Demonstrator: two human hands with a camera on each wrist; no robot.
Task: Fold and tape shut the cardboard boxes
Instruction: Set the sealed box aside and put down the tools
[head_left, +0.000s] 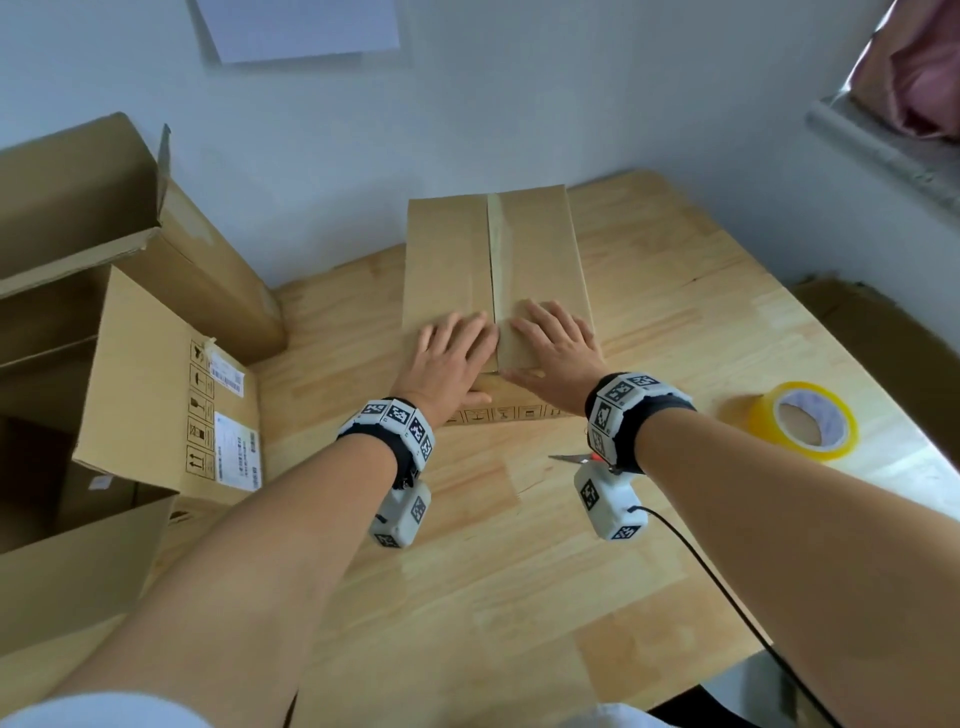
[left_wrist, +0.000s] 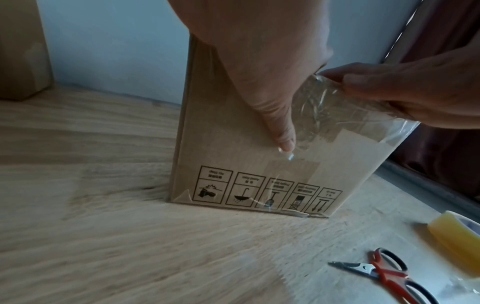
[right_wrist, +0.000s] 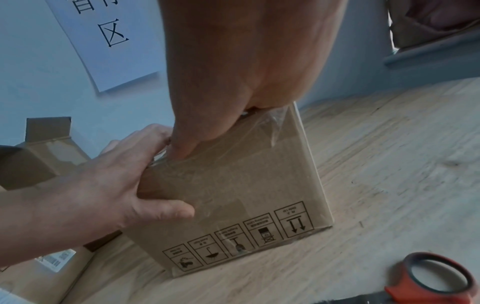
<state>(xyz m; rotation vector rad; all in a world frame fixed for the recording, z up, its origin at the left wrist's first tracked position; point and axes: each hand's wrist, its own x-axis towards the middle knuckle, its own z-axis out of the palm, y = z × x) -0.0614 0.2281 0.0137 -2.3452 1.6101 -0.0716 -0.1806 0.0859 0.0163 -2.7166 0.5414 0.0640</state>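
Observation:
A closed cardboard box (head_left: 447, 260) lies on the wooden table (head_left: 519, 597), with a strip of clear tape (head_left: 500, 260) running along its top seam. My left hand (head_left: 452, 353) and right hand (head_left: 558, 345) lie flat on the box top, one on each side of the seam at the near edge. Both thumbs reach down over the front face. In the left wrist view my left thumb (left_wrist: 283, 131) presses beside the wrinkled tape end (left_wrist: 324, 119) on that face. In the right wrist view my right thumb (right_wrist: 187, 144) presses at the box's top edge (right_wrist: 246, 195).
A yellow tape roll (head_left: 802, 421) sits right of the box. Red-handled scissors (left_wrist: 384, 273) lie near my right wrist. Open cardboard boxes (head_left: 130, 364) stand at the table's left, and a wall is close behind.

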